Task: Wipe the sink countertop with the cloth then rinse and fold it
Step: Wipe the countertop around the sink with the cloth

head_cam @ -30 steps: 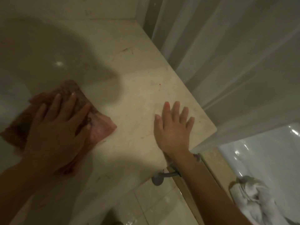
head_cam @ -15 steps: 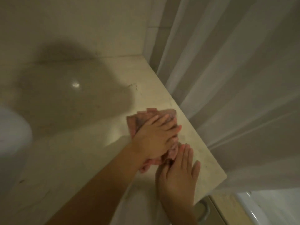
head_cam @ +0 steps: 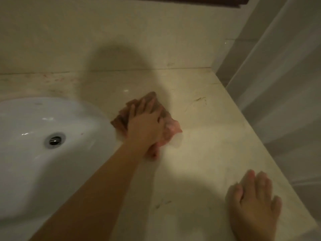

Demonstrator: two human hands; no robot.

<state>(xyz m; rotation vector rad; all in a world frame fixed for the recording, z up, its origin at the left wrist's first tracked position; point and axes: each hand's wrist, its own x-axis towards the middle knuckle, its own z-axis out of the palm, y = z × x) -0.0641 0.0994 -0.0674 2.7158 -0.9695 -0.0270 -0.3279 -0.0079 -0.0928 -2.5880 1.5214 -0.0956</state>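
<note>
A left hand [head_cam: 145, 126] presses flat, fingers spread wide, on a crumpled pinkish-brown cloth [head_cam: 171, 129], pinning it to the beige countertop [head_cam: 199, 153] just right of the white sink [head_cam: 43, 145]. The cloth lies against the sink's right rim, bunched under the palm, with one lighter corner poking out on the side away from the sink. Half a second ago the same hand worked the cloth far from the sink at the counter's outer edge, beside the white curtain [head_cam: 286, 93]; now it has swept back to the sink, a full pass across the surface. The right hand [head_cam: 253, 204], which touched the cloth at that edge, has parted from it and rests open and flat, holding nothing, on the near corner of the counter, well away from the sink, apparently as a brace. Faint reddish marks show along the back of the counter behind the sink, and dark scuffs [head_cam: 199, 99] sit toward the curtain side. By that evidence the wiping looks unfinished; rinsing and folding have not yet begun.
</note>
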